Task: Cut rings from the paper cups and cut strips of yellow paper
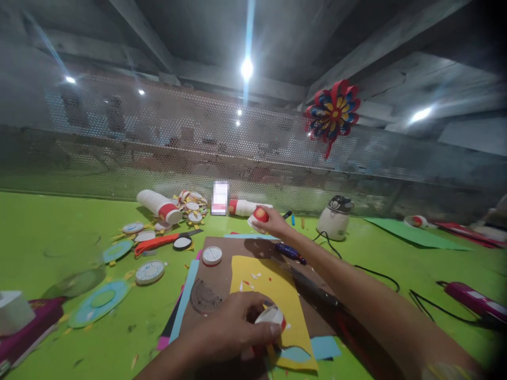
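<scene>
1. A mesh screen point(158, 132) blocks the far edge of the green table point(35, 237); a black cord point(372, 271) runs across the right side.
2. Yellow paper point(245, 266) lies under the left hand point(233, 322).
3. A cup stack point(243, 208) lies left to right behind the right hand point(277, 224).
4. That hand grips a red cup point(260, 214), white end tipped down-left.
5. The left hand pinches a white cup point(271, 315) above the paper; I can't tell where it points.

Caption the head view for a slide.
Left hand holding a red-and-white cup piece over a yellow sheet, right hand gripping a paper cup farther back.
</scene>
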`<state>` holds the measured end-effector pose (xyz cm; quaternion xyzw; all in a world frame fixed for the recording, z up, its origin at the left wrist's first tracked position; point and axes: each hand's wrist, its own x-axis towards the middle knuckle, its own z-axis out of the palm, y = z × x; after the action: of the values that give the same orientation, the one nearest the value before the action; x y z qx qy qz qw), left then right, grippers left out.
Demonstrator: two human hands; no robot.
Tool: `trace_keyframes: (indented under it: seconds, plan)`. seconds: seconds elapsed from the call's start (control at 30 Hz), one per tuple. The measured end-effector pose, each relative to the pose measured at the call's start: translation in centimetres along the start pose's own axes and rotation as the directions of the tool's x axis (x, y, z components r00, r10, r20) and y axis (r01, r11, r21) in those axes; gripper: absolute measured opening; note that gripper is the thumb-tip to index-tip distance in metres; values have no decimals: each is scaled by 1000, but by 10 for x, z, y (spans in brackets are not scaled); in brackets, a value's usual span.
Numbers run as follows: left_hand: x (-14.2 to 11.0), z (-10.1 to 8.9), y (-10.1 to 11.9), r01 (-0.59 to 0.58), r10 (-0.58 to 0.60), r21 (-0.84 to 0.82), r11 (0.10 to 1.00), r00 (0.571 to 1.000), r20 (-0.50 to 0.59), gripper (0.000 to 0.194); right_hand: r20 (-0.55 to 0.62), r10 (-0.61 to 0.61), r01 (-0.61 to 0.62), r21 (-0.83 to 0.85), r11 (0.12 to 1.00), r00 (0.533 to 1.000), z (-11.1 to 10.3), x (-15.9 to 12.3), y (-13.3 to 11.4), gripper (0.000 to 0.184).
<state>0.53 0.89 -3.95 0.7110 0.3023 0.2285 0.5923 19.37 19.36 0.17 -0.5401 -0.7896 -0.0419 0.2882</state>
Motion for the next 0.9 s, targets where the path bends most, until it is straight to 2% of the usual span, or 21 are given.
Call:
trace_keyframes:
  seconds: [0.13,0.2,0.3,0.37,0.43,0.53,0.6,0.67,0.77,0.83,0.9]
  plan:
    - [-1,0,1,23,-23,2,1000,1000,-14,43,-112,41,-49,-63,997,993,-44,29,28,32]
    - [-2,1,3,30,-29,12,999,999,-22,42,-174,80,-101,-114,988,981,-70,39,51,34]
    - [-3,2,6,55,-54,22,998,998,-26,40,-195,149,-186,-186,965,969,-99,51,89,33]
    - [-2,2,7,75,-74,17,997,997,-21,40,-151,183,-213,-217,953,971,-102,57,110,32]
    - [-1,2,7,83,-83,3,997,996,-17,41,-87,199,-214,-225,951,976,-93,63,123,30]
    - [1,1,4,84,-84,-34,996,996,-10,42,-7,199,-196,-200,960,980,-72,71,132,30]
    - [1,1,2,88,-89,-56,995,996,-7,43,7,206,-202,-180,963,978,-64,71,134,31]
    - [1,0,1,92,-93,-61,994,996,-16,45,-7,236,-234,-172,957,972,-67,65,138,31]
    - [1,0,2,68,-69,-64,996,997,-22,42,-25,299,-298,-178,938,954,-84,43,143,30]
    - [1,0,4,35,-36,-110,993,999,-11,37,9,330,-323,-181,929,944,-99,19,142,29]
    - [0,-1,7,32,-41,-216,976,999,-36,35,93,339,-319,-177,931,936,-113,-15,136,28]
